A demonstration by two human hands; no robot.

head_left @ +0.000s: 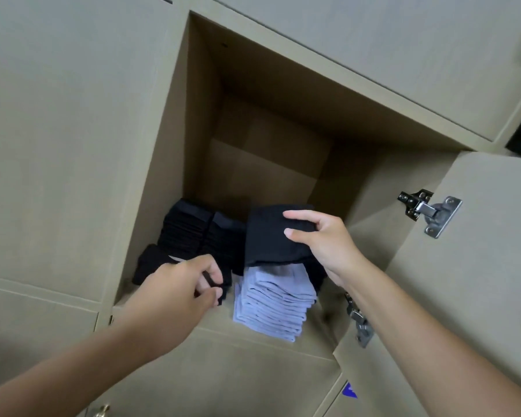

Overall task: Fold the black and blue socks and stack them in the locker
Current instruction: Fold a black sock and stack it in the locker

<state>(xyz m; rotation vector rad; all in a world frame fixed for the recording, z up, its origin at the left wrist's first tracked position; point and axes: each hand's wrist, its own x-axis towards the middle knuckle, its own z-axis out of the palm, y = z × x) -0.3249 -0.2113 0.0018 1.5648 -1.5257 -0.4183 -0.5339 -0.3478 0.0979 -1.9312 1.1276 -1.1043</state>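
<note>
An open beige locker (175,121) holds stacks of folded socks. A tall stack of blue socks (275,299) stands at the front of the compartment floor. Left of and behind it are stacks of black socks (193,230). My right hand (322,242) pinches a folded black sock (268,233) by its right edge, held flat just over the blue stack. My left hand (181,287) curls its fingers round the lower edge of the black socks at the front left, with a thin black strip between thumb and fingers.
The locker door (469,266) hangs open on the right, with metal hinges (427,210) at its inner edge. Closed locker doors surround the compartment. The back of the compartment behind the stacks is bare.
</note>
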